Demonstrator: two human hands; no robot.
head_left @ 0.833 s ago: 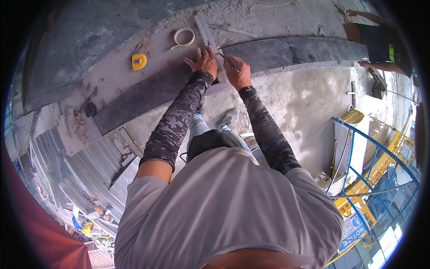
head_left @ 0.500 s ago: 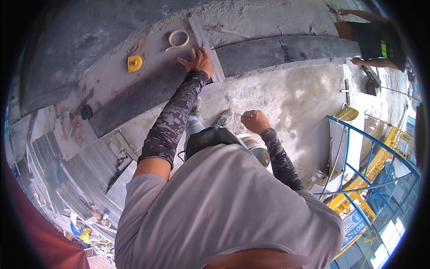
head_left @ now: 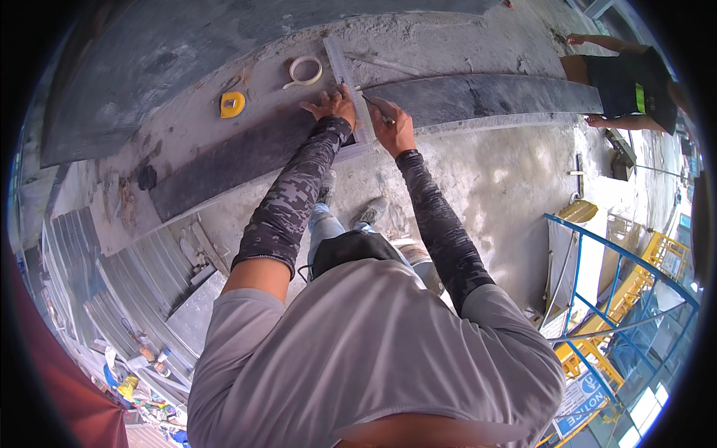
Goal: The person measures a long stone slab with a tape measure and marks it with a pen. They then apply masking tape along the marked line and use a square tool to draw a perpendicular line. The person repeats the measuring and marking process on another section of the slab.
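A long dark grey board (head_left: pixel 485 95) lies across the work surface in front of me, with a metal square (head_left: pixel 340 63) set over it crosswise. My left hand (head_left: pixel 334 108) presses on the board and the square's edge, its fingers spread. Just right of the square, my right hand (head_left: pixel 394 128) is closed round a thin pen-like tool (head_left: pixel 388 119). Its tip points toward the square's edge; whether it touches the board I cannot tell. Beyond my left hand lie a roll of pale tape (head_left: pixel 292 71) and a yellow tape measure (head_left: pixel 232 104).
Another large dark slab (head_left: pixel 164 67) lies at the far left. At the far right a person (head_left: pixel 620 78) in dark clothes stands by the board's end. A blue metal frame (head_left: pixel 620 250) and yellow ladder-like structure (head_left: pixel 638 276) are at right. Corrugated sheets (head_left: pixel 142 276) lie at left.
My right hand has moved up and forward from beside my body to the board, next to the square. The left hand stays on the square.
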